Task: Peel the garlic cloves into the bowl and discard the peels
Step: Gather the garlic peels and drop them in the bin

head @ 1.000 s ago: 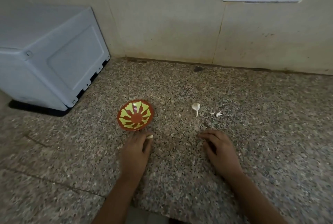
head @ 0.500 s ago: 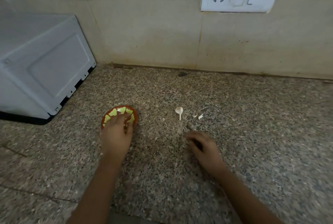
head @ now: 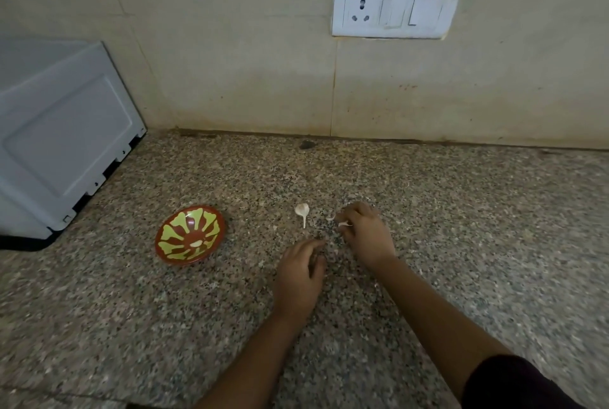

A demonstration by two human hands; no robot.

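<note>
Now clearing peels: right hand pinches them.
Left hand loose, seemingly empty; stalk at its twelve o'clock likely next.

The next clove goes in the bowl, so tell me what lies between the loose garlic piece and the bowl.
Nothing visible: only bare counter separates the garlic piece from the bowl. The left hand sits nearer the camera; the right hand pinches garlic peel on the piece's other side.
</note>
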